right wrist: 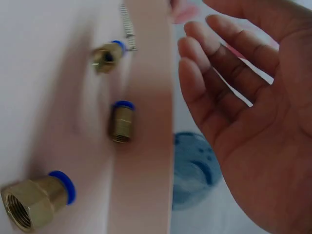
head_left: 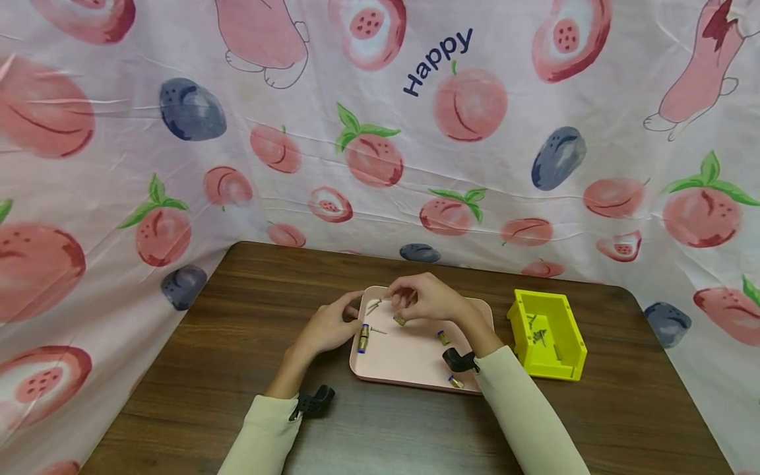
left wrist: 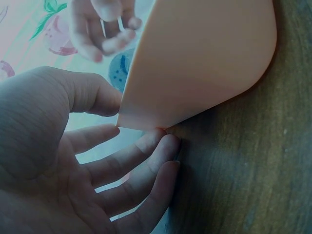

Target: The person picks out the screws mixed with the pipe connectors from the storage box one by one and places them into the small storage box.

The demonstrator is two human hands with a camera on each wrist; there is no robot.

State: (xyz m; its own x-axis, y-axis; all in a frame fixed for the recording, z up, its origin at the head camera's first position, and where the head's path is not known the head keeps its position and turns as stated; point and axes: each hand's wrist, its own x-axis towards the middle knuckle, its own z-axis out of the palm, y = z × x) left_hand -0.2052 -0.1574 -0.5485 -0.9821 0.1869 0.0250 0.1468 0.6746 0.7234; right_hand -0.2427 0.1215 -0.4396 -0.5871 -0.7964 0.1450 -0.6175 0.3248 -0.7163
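Note:
My left hand (head_left: pixel 326 328) holds the left edge of a pink tray (head_left: pixel 410 359). In the left wrist view the thumb (left wrist: pixel 100 95) is at the rim, with the fingers spread along the outer wall (left wrist: pixel 204 58). Over the tray's far part hovers my right hand (head_left: pixel 430 297); its fingers (right wrist: pixel 192 80) are loosely bent, with nothing visible in them. Below it lies a brass fitting (head_left: pixel 400 320) with a blue collar. More brass fittings lie at the left (head_left: pixel 363 338) and right (head_left: pixel 443 338) of the tray. Several screws (head_left: pixel 374 306) lie near the far left corner.
A yellow bin (head_left: pixel 549 336) with several small metal pieces inside stands right of the tray. Another brass fitting (head_left: pixel 456 381) lies near the tray's front edge, partly under the right forearm. The wooden table (head_left: pixel 261 277) meets a fruit-printed curtain (head_left: pixel 380 218) behind.

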